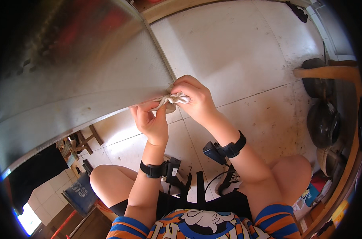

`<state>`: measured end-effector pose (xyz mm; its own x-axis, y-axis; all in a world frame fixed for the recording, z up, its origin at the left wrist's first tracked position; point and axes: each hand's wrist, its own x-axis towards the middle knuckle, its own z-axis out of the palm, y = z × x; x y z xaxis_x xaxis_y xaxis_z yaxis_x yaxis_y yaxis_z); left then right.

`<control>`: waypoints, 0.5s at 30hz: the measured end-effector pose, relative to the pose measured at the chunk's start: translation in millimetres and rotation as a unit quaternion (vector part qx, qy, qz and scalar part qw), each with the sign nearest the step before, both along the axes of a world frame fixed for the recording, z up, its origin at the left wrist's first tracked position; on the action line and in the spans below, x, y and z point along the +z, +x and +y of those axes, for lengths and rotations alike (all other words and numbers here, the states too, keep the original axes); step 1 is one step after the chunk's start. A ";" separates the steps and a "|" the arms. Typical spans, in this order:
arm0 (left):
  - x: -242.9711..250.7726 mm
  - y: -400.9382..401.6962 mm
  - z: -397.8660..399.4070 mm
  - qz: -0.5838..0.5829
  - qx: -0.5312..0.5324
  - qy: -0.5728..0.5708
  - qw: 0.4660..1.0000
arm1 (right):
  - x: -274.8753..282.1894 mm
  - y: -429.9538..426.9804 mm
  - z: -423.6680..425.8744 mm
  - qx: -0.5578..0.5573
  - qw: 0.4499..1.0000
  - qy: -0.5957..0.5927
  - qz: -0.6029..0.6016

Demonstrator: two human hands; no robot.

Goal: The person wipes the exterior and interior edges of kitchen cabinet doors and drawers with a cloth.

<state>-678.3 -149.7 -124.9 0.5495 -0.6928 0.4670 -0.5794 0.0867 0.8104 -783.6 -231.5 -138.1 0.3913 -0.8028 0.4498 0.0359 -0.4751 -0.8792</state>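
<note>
A crumpled white cloth is bunched at the corner of a large grey reflective panel. My right hand pinches the cloth from the right, its fingers bent at the panel's edge. From the left, my left hand grips the other end between thumb and fingers, with some fingertips behind the panel's lower edge. The cloth's folds hide part of the corner. Each of my wrists carries a black strap with a small device.
Tiled floor lies beyond my hands. A wooden chair frame stands at right, beside black rounded objects. At lower left are a dark cloth, a wooden stool and a blue container bearing writing.
</note>
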 end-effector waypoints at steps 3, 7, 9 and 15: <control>-35.7 13.9 8.1 0.006 -0.006 0.021 1.000 | -30.9 5.7 5.4 -0.001 0.997 0.074 -0.023; -106.9 24.9 9.0 0.038 0.002 0.120 0.992 | -88.3 9.6 10.2 -0.004 0.992 0.122 0.036; -137.7 31.3 0.4 -0.005 -0.005 0.167 0.986 | -119.1 13.1 13.1 -0.048 0.982 0.150 0.106; -106.9 13.2 2.5 0.008 0.019 0.197 0.980 | -98.3 7.1 14.1 -0.067 0.973 0.207 0.082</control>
